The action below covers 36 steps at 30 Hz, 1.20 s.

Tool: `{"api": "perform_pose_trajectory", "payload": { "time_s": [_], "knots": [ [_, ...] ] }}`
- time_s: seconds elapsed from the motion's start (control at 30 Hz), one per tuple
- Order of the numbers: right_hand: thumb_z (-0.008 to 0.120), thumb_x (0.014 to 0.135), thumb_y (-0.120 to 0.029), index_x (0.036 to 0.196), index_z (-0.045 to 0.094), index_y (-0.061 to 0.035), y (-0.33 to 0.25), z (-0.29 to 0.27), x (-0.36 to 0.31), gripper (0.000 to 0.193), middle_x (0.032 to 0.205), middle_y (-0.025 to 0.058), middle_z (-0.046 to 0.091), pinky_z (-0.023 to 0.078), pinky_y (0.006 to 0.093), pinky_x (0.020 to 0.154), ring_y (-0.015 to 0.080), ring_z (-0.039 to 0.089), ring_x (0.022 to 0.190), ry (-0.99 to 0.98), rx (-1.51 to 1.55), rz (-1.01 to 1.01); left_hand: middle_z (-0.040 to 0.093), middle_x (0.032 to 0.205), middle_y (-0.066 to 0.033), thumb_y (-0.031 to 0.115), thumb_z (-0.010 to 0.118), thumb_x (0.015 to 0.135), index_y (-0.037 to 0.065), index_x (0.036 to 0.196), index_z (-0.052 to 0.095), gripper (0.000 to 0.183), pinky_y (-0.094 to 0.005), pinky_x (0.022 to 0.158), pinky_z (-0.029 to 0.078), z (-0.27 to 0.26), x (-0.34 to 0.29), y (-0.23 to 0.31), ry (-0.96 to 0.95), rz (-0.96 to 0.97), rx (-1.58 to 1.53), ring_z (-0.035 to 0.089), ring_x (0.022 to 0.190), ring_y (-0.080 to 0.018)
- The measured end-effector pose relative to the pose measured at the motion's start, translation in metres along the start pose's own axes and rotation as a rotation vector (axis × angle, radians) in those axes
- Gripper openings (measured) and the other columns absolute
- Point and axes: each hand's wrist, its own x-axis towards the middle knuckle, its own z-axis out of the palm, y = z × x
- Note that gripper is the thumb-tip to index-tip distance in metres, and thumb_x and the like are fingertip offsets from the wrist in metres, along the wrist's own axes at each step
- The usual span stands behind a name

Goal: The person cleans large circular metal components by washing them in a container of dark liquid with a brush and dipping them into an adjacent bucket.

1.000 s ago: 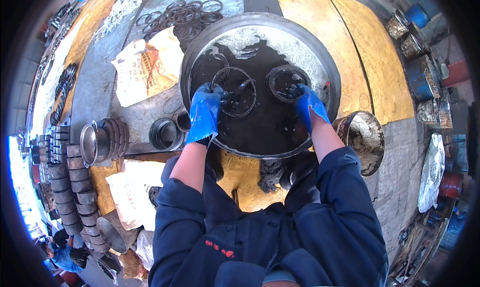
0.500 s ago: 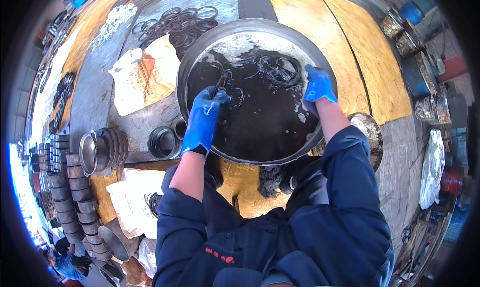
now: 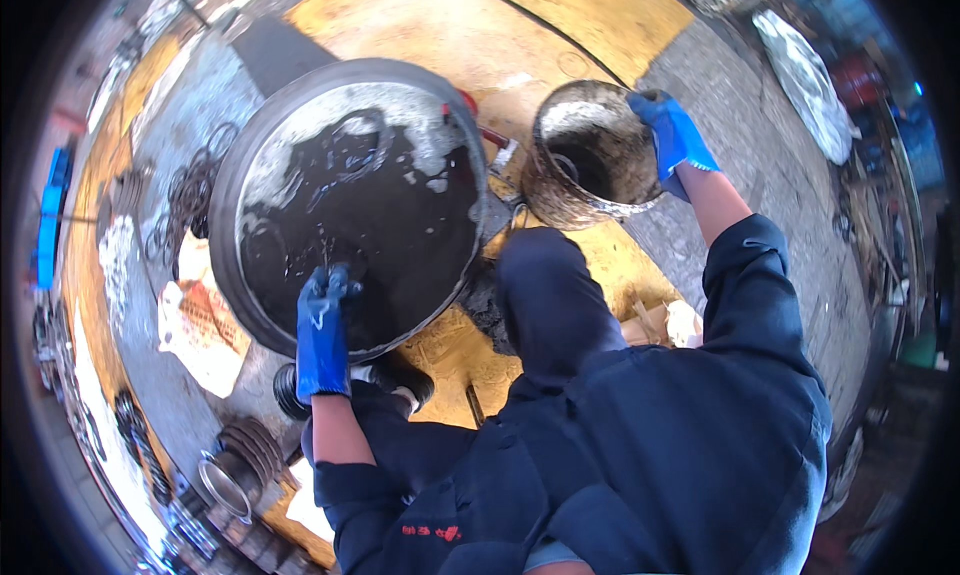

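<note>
A wide round metal basin (image 3: 228, 265) holds dark liquid with pale foam along its far side. Thin black rings (image 3: 360, 150) lie in the liquid near the foam. My left hand (image 3: 325, 320), in a blue glove, is over the basin's near left part, its fingers curled together at the dark liquid. What they hold, if anything, blends into the black. To the right of the basin stands a dirt-crusted bucket (image 3: 560, 190). My right hand (image 3: 675, 140), gloved in blue too, is closed on the bucket's right rim. Something dark and ring-shaped shows inside the bucket.
A red-handled tool (image 3: 492, 135) lies between basin and bucket. Left of the basin are a printed paper sack (image 3: 200, 320) and a pile of black rings (image 3: 195, 190). Metal housings (image 3: 235, 475) stand at lower left. A silvery bag (image 3: 805, 85) lies at far right.
My view has swung to the right, so the basin now appears further left. My right hand has left the basin's rim and taken hold of the bucket's rim. My left hand stays over the basin.
</note>
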Motion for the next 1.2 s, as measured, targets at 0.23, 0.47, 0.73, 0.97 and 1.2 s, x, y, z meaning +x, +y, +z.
{"api": "perform_pose_trajectory", "payload": {
  "time_s": [0.23, 0.47, 0.73, 0.97, 1.2],
  "knots": [
    [0.066, 0.084, -0.027, 0.107, 0.068, -0.0017, 0.105, -0.008, -0.075, 0.034, 0.094, 0.0104, 0.068, 0.048, 0.0373, 0.074, 0.0235, 0.061, 0.082, 0.046, 0.407, 0.35, 0.063, 0.081, -0.0052, 0.029, 0.061, 0.096, 0.001, 0.11, 0.062, 0.031, -0.0279, 0.068, 0.05, -0.015, 0.002, -0.074, 0.19, 0.215, 0.114, 0.059, 0.074, -0.0116],
    [0.058, 0.081, -0.016, 0.076, 0.065, -0.0035, 0.219, 0.003, -0.075, 0.015, 0.071, 0.0086, 0.061, 0.042, 0.0381, 0.054, 0.0244, 0.056, 0.06, -0.019, 0.48, 0.235, 0.064, 0.08, -0.0035, 0.027, 0.06, 0.097, 0.001, 0.112, 0.062, 0.031, -0.0266, 0.069, 0.047, -0.012, 0.001, -0.067, 0.138, 0.171, 0.332, 0.057, 0.074, -0.0096],
    [0.059, 0.085, -0.032, 0.098, 0.07, -0.0026, 0.216, -0.084, -0.116, 0.034, 0.094, 0.0235, 0.068, 0.052, 0.0411, 0.077, 0.0349, 0.067, 0.089, -0.141, -0.444, 0.372, 0.067, 0.083, -0.007, 0.028, 0.061, 0.096, 0.001, 0.119, 0.059, 0.036, -0.0289, 0.071, 0.049, -0.009, 0.005, -0.071, 0.196, 0.214, 0.415, 0.061, 0.074, -0.0128],
    [0.067, 0.079, -0.048, 0.125, 0.059, -0.0075, 0.087, -0.036, -0.046, 0.061, 0.119, 0.0191, 0.064, 0.048, 0.0444, 0.094, 0.0345, 0.062, 0.109, -0.245, -0.687, 0.135, 0.068, 0.081, -0.0094, 0.028, 0.062, 0.096, 0.0, 0.118, 0.061, 0.036, -0.0313, 0.072, 0.051, -0.027, 0.006, -0.093, 0.33, 0.344, 0.852, 0.065, 0.076, -0.0179],
    [0.08, 0.066, -0.048, 0.113, 0.069, -0.0052, 0.187, 0.078, 0.014, 0.064, 0.12, 0.0187, 0.064, 0.049, 0.0432, 0.095, 0.0358, 0.061, 0.111, -0.784, -0.948, 0.084, 0.066, 0.096, -0.0091, 0.029, 0.06, 0.097, -0.001, 0.115, 0.063, 0.035, -0.031, 0.077, 0.05, 0.008, -0.012, -0.055, 0.292, 0.168, 0.779, 0.061, 0.084, -0.0171]
  ]
}}
